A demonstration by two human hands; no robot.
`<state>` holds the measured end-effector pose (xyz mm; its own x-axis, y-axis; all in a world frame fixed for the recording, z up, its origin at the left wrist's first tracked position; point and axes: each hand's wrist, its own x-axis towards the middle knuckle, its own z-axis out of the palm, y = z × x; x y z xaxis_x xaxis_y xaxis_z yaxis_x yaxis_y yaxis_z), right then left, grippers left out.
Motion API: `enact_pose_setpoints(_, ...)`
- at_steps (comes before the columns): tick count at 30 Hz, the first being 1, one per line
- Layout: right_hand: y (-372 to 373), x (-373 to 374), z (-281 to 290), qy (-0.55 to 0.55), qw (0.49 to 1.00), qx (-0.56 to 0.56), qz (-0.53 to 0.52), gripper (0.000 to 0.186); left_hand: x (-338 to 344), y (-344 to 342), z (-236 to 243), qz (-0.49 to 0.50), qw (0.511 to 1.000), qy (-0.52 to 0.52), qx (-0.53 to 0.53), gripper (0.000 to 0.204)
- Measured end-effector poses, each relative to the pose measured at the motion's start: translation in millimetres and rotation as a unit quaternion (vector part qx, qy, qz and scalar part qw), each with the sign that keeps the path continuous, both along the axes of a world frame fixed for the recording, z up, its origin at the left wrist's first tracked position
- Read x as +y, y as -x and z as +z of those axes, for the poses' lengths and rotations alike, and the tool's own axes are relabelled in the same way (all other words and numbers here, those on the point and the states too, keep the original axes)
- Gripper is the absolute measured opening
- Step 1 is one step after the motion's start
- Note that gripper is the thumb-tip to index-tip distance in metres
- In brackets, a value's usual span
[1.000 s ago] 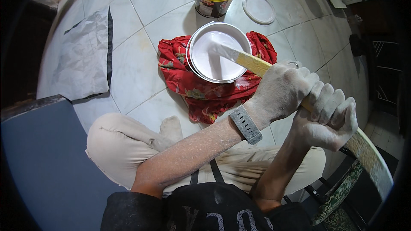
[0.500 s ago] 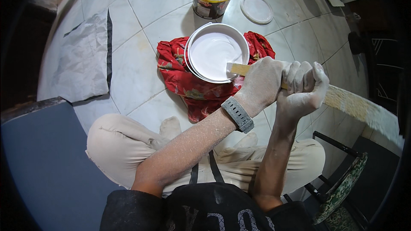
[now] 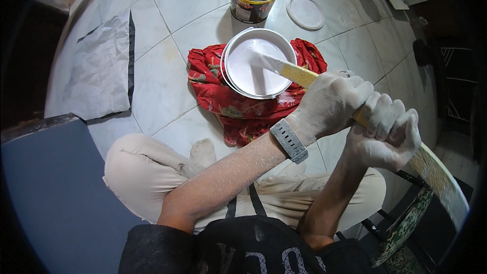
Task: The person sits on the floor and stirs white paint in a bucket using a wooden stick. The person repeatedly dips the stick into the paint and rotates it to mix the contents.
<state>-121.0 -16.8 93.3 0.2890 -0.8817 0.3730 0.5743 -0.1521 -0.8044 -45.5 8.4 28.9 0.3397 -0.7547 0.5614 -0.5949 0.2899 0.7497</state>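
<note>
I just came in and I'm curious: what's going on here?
A seated person's left hand and right hand grip a long stick, the left nearer a white bucket. The stick's whitened end reaches into the bucket, which holds pale mixture. Red cloth is bunched around it, and an open tin stands beyond.

Dusty fingers (image 3: 384, 111) around yellow stick (image 3: 299, 74)

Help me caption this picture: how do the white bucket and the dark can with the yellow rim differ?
The white bucket contains a pale mix; the dark can shows a shiny grey inside. The bucket's wall is white, while the can's is dark, with a yellow rim. The bucket has red cloth bunched around it; the can stands on the tiled floor. Both are round and open-topped.
</note>
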Motion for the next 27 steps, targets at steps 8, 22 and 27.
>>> enact_pose_setpoints(8,-12.7,-7.1,-28.5,0.001,0.998,0.055,-0.012,0.032,-0.9,-10.4,-15.1,0.015,0.999,-0.029,0.038,0.013)
enact_pose_setpoints(22,-7.6,-15.0,-25.4,-0.092,0.994,-0.04,0.045,0.031,6.0,-11.0,-11.0,-0.009,0.992,-0.118,0.037,0.02)
enact_pose_setpoints(27,0.8,-5.2,-11.8,0.003,0.999,-0.028,0.04,0.035,3.1,-5.6,-2.6,0.011,0.999,-0.033,0.0,0.025)
